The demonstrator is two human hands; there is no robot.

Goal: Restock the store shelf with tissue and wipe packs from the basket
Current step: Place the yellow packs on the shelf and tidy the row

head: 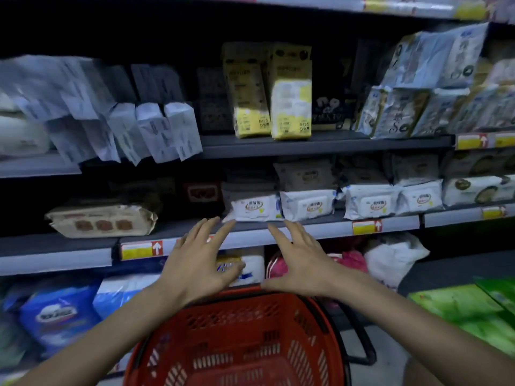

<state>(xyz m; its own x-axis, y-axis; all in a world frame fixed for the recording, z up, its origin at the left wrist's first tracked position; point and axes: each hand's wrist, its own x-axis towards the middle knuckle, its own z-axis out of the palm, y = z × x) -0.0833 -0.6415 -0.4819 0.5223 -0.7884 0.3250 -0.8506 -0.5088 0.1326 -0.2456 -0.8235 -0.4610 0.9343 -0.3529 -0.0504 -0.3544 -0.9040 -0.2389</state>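
A white wipe pack (255,207) lies at the front edge of the middle shelf (306,229), leftmost in a row of similar white packs (308,204). My left hand (200,260) and my right hand (301,257) are both open, fingers spread, just below and in front of that pack, one on each side, holding nothing. The red plastic basket (242,341) sits low in front of me under my forearms; what I can see of its inside holds no packs.
Yellow packs (289,107) stand on the upper shelf, pale blue packs (156,129) lean to their left. A beige pack (103,221) lies on the middle shelf at left. Blue bags (55,316) and green packs (468,310) fill the bottom level.
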